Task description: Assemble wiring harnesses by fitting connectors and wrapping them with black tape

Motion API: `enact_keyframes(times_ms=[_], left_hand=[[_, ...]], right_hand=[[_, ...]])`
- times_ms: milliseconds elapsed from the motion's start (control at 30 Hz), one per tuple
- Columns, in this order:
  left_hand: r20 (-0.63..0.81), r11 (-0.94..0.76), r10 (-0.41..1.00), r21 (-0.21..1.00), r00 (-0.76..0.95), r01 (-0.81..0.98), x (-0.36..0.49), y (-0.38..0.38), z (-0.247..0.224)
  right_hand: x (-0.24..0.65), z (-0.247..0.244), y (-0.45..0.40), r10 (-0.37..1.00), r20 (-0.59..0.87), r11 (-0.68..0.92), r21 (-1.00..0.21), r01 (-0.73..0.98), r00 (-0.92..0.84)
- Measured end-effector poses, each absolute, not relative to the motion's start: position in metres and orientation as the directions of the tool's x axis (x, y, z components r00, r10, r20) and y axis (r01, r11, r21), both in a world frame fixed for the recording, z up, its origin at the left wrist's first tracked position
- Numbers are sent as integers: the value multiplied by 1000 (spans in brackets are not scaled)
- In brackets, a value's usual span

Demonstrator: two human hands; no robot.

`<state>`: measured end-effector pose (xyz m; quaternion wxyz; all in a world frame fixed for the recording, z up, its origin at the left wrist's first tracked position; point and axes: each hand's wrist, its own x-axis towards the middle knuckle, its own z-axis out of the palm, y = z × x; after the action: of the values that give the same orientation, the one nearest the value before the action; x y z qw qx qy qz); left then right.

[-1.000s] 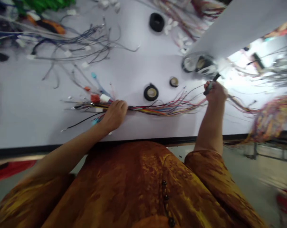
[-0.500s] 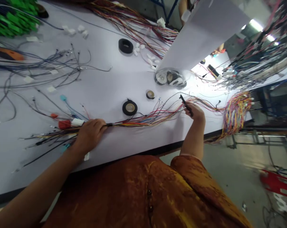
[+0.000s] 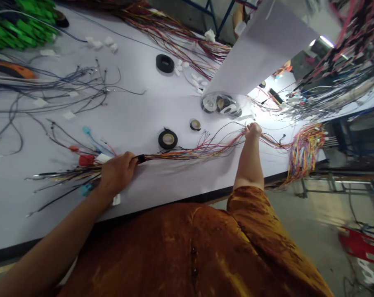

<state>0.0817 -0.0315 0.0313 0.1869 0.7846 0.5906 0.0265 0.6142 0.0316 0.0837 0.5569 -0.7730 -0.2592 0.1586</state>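
The white bench (image 3: pixel 171 105) carries a clear wrapper (image 3: pixel 242 101) with rolls (image 3: pixel 223 104) inside. The wire bundle (image 3: pixel 181 156) lies along the near side, the left grip (image 3: pixel 119 170) clamped around it just beside its black band (image 3: pixel 140 159). The right grip (image 3: pixel 253 130) is at the wires farther right, fingers together; whether it clamps them cannot be determined.

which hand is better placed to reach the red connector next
Probably the left hand: it grips the wire bundle close to the red connector, while the right hand is much farther along the bundle.
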Motion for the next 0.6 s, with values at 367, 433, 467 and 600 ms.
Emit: enact_keyframes(times_ms=[367, 433, 467, 600], left_hand=[[-329, -160, 917, 216, 226, 963, 99, -9, 49], [-332, -159, 914, 238, 234, 958, 98, -7, 50], [-334, -159, 912, 249, 239, 955, 98, -6, 51], [-327, -162, 911, 275, 251, 948, 98, -5, 55]], right_hand=[[337, 73, -53, 944, 141, 280, -822, 496, -299], [301, 65, -54, 870, 91, 375, -761, 530, -485], [289, 61, -51, 868, 59, 378, -724, 578, -493], [271, 54, -36, 933, -37, 271, -583, 766, -358]])
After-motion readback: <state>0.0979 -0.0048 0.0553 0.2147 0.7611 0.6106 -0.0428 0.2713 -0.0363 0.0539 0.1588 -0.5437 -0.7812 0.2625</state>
